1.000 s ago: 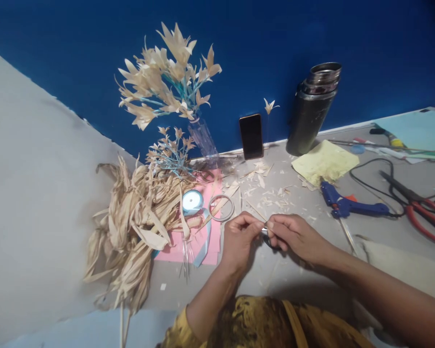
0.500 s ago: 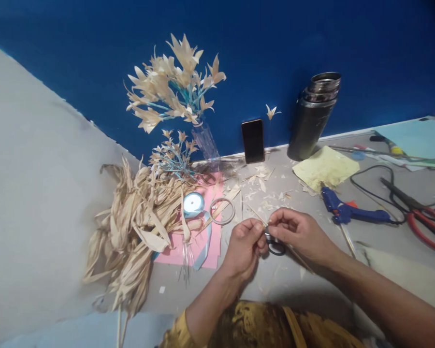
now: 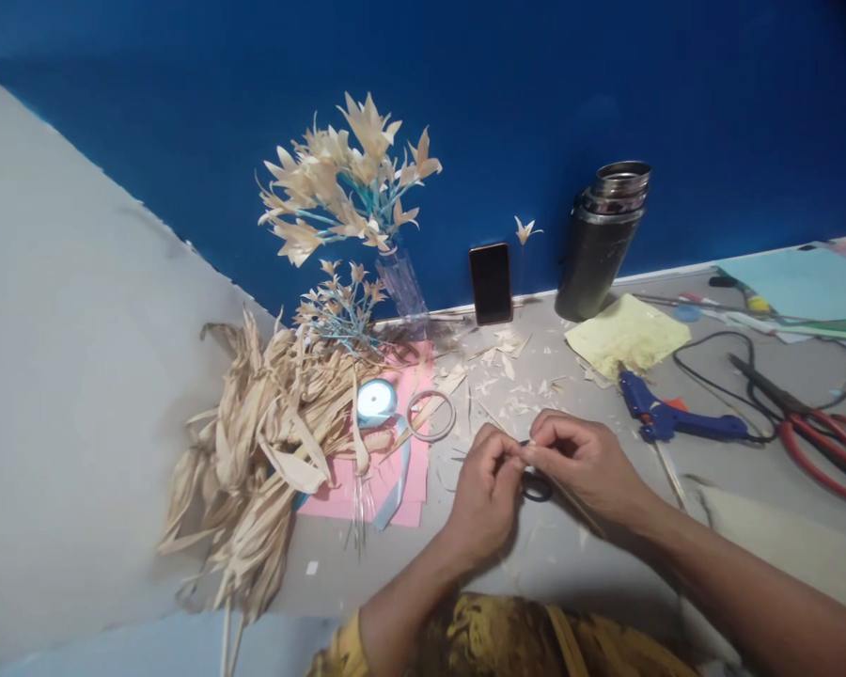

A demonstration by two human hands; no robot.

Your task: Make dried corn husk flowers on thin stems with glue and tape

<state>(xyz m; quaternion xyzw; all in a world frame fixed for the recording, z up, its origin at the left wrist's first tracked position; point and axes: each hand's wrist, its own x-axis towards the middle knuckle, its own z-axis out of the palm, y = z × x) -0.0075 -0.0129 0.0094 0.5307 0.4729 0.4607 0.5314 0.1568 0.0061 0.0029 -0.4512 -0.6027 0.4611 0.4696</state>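
Husks [image 3: 254,451] lie left of hands, glue gun [image 3: 669,418] seemingly right.

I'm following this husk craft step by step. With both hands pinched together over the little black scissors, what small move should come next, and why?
Probably a short snip. The left hand and right hand meet fingertip to fingertip on a thin pale strip, with the black scissors right beneath the right hand and cut scraps on the table beyond. What the fingertips pinch is too small to tell for sure.

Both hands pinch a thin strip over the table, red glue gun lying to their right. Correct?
Not quite: the glue gun is blue, as the head view shows. The left hand and right hand do pinch a thin strip together.
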